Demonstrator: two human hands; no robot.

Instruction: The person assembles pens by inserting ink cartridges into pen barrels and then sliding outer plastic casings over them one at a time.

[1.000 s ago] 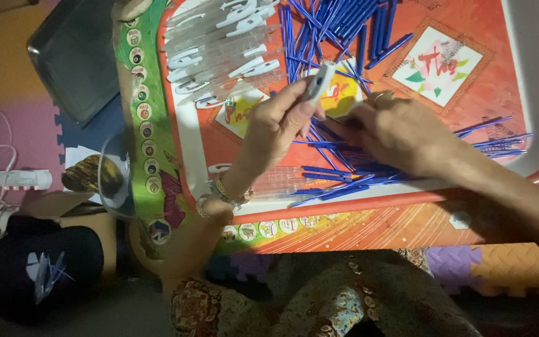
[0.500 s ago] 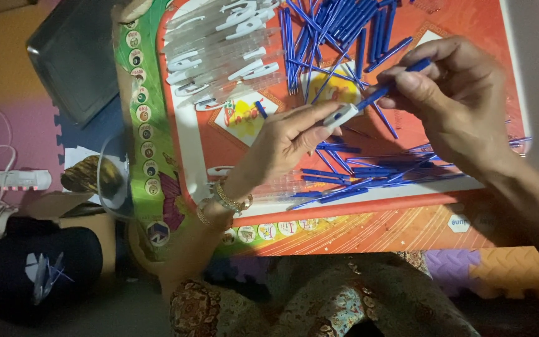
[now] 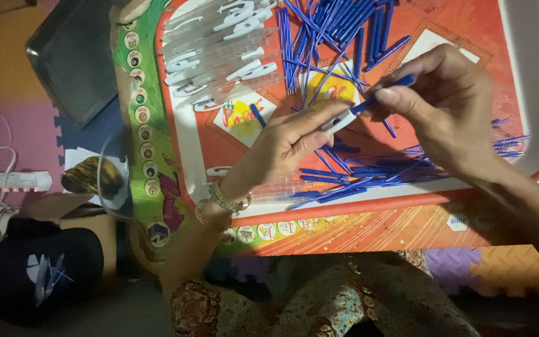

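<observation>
My left hand [image 3: 294,140] pinches a clear pen barrel [image 3: 339,120] by its end above a red tray [image 3: 534,81]. My right hand [image 3: 447,103] holds a thin blue refill [image 3: 387,92] whose tip meets that barrel. A loose heap of blue refills [image 3: 329,34] lies at the tray's far middle, and more blue refills [image 3: 382,175] are spread along its near edge under my hands. Several clear barrels with white clips [image 3: 219,50] lie stacked at the tray's far left.
The tray rests on a colourful low table [image 3: 151,168]. On the floor to the left are a dark flat tablet-like object [image 3: 73,53], a white power strip [image 3: 10,181], a black cap [image 3: 35,271] and a clear cup [image 3: 110,178]. Foam mat tiles [image 3: 494,268] lie near my lap.
My right hand rose from the near refill pile with a blue refill and brought it to the barrel in my left hand, which lifted slightly.
</observation>
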